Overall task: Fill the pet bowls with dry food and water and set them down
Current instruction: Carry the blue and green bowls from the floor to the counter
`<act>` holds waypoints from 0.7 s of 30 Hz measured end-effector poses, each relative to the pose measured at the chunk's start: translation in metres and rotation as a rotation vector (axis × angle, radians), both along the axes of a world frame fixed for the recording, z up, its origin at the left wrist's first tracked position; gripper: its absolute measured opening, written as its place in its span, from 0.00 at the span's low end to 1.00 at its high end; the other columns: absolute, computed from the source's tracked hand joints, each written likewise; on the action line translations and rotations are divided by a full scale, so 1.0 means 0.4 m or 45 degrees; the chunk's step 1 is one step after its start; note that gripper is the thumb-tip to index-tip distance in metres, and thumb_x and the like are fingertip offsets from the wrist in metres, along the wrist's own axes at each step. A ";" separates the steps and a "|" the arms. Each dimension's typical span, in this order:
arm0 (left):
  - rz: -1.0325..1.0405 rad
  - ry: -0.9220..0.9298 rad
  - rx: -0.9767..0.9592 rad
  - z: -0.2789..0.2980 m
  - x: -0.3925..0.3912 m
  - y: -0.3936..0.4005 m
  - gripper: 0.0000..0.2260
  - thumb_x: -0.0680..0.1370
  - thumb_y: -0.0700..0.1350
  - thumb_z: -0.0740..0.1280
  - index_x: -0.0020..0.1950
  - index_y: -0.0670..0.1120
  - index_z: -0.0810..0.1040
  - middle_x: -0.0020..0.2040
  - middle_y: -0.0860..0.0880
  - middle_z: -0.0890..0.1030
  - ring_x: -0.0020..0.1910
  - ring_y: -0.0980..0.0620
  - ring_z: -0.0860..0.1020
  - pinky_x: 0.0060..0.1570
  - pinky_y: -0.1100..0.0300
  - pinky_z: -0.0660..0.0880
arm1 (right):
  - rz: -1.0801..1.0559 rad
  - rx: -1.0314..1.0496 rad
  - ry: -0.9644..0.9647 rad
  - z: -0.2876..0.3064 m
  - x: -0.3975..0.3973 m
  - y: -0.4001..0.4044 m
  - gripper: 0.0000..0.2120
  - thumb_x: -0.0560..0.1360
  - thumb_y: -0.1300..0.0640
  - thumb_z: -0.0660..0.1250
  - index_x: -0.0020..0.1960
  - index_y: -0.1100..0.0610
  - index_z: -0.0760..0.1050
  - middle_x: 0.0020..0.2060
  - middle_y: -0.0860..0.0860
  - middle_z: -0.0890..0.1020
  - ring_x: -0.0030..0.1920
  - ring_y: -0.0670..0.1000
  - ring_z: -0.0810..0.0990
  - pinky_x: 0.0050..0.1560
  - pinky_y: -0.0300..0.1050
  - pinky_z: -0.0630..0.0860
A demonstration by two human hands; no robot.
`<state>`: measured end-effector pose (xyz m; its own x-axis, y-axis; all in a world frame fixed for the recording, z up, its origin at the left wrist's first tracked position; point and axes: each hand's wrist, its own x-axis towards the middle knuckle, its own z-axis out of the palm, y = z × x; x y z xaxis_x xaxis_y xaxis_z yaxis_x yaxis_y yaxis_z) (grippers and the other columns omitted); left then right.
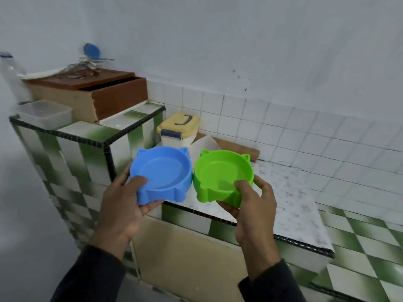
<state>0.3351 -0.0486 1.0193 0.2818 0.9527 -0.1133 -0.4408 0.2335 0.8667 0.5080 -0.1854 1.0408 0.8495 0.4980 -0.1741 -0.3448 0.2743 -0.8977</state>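
Both bowls held above the counter edge.
My left hand (124, 203) clamps the blue bowl (162, 174); my right hand (250, 205) clamps the green bowl (222, 174), rims nearly touching.

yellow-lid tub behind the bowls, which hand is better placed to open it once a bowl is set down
Probably the left. The left hand with the blue bowl sits almost directly below the tub. The right hand with the green bowl is further along the counter.
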 end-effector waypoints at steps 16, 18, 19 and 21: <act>-0.457 -0.002 -0.003 -0.050 0.562 -0.494 0.20 0.80 0.36 0.65 0.67 0.54 0.81 0.64 0.47 0.82 0.60 0.42 0.82 0.44 0.46 0.83 | -0.466 -0.023 -0.002 -0.044 0.428 -0.620 0.21 0.76 0.67 0.69 0.66 0.53 0.73 0.53 0.54 0.79 0.53 0.61 0.82 0.37 0.57 0.84; -0.516 -0.015 -0.023 -0.065 0.627 -0.546 0.20 0.80 0.36 0.65 0.68 0.54 0.80 0.65 0.47 0.81 0.61 0.41 0.81 0.45 0.45 0.83 | -0.506 -0.032 -0.001 -0.044 0.464 -0.694 0.20 0.76 0.66 0.68 0.65 0.52 0.73 0.53 0.53 0.78 0.52 0.59 0.82 0.38 0.58 0.84; -0.543 -0.011 -0.023 -0.070 0.659 -0.576 0.20 0.80 0.37 0.65 0.68 0.54 0.80 0.66 0.47 0.81 0.61 0.41 0.81 0.46 0.45 0.83 | -0.532 -0.040 0.004 -0.047 0.481 -0.732 0.20 0.76 0.66 0.68 0.65 0.52 0.73 0.52 0.52 0.78 0.52 0.59 0.82 0.39 0.57 0.84; -0.649 0.036 -0.009 -0.089 0.760 -0.667 0.20 0.80 0.37 0.65 0.68 0.55 0.80 0.66 0.48 0.80 0.61 0.42 0.81 0.44 0.46 0.83 | -0.638 -0.044 0.019 -0.060 0.541 -0.838 0.20 0.76 0.67 0.68 0.65 0.53 0.73 0.53 0.53 0.78 0.52 0.58 0.81 0.38 0.56 0.84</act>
